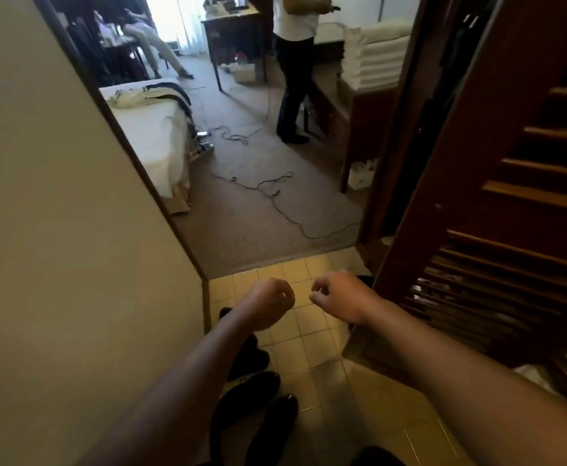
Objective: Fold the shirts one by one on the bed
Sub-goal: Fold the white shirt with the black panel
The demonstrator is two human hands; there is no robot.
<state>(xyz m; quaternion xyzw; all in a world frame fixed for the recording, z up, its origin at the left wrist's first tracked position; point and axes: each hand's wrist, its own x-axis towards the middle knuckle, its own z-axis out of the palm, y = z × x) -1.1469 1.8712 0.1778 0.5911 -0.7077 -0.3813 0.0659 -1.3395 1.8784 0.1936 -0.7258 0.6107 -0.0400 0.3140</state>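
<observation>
- Head view: I am standing on the tiled floor (pixel 309 334) of an entry way, looking through a doorway into the carpeted room beyond.
- My left hand (pixel 270 302) and right hand (pixel 337 295) are held out in front of me over the tiles, near each other but apart. The fingers (pixel 319 292) of both are curled in loosely and hold nothing that I can see.
- The bed (pixel 147 136) is at far left, past the wall edge, well apart from my hands. The shirts (pixel 147 94) appear to lie on its far end, a pale heap with a dark striped piece beside it; I cannot tell how many there are or whether any is folded.
- Dark shoes (pixel 258 398) lie on the tiles just near me, under my left forearm. A louvred wardrobe door (pixel 510 230) stands open at right.
- Cables (pixel 275 196) trail across the carpet between me and the bed. A standing person (pixel 295 62) is in the far middle, and a stack of white towels (pixel 376 58) rests at far right.
- My judgement: folding has not begun; this is the approach. The next move calls for stepping over the shoes and cables to the bedside, then taking one shirt from the heap.
</observation>
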